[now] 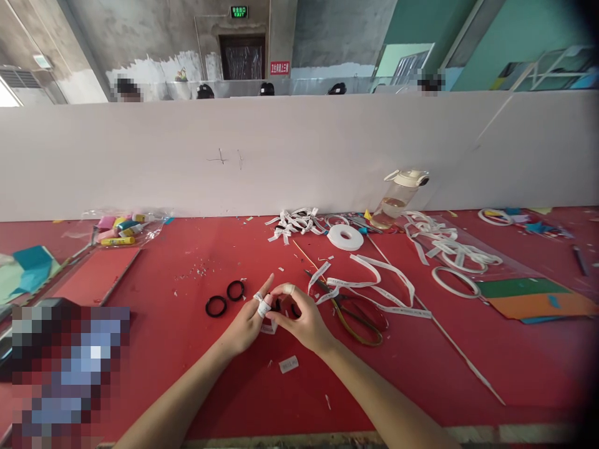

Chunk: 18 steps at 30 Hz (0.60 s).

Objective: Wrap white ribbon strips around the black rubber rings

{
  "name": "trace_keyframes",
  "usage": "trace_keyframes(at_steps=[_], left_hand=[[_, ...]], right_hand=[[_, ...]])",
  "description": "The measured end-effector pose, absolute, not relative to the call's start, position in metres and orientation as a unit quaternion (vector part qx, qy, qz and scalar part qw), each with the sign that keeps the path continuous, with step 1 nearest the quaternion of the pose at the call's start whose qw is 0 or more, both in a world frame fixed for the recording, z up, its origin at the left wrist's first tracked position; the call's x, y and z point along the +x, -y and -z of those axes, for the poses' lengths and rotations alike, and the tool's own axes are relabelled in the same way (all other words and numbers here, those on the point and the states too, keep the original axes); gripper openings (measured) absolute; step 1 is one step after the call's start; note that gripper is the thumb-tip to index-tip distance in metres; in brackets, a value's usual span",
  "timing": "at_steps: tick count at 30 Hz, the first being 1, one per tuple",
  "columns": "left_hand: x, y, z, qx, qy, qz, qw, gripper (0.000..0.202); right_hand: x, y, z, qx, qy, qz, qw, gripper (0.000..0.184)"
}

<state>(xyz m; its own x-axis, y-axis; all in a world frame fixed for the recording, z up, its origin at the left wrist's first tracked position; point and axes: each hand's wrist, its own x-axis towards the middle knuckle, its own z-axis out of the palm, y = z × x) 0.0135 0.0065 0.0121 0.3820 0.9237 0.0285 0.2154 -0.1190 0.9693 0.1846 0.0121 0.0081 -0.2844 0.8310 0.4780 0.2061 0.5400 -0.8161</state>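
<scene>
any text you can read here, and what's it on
"EXIT": green sign above the far doorway.
Red wall sign beside the doorway: white characters, too blurred to read.
Printed white strips by the scissors: print too small to read.
White tag near the hands: unreadable.

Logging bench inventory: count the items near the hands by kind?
Black rings lying loose on the red table: 2
Black ring held between left hand and right hand: 1
Scissors: 1
White tape roll: 1
Water bottle: 1
Total: 6
</scene>
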Motion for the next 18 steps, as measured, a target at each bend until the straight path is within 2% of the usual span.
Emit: trace_keyframes(at_steps=[3, 8, 18], left_hand=[[0.014, -0.006, -0.016, 0.643, -0.439, -0.349, 0.522, 0.076], [0.016, -0.005, -0.012, 0.630, -0.438, -0.364, 0.529, 0.075], [0.023, -0.002, -0.005, 0.586, -0.440, -0.380, 0.564, 0.077]], right_hand=[[0.185, -0.013, -0.008, -0.327, 0.743, -0.304, 0.499, 0.012], [0.185, -0.013, -0.007, -0.302, 0.768, -0.262, 0.501, 0.004], [0.179, -0.008, -0.005, -0.316, 0.772, -0.192, 0.517, 0.007]])
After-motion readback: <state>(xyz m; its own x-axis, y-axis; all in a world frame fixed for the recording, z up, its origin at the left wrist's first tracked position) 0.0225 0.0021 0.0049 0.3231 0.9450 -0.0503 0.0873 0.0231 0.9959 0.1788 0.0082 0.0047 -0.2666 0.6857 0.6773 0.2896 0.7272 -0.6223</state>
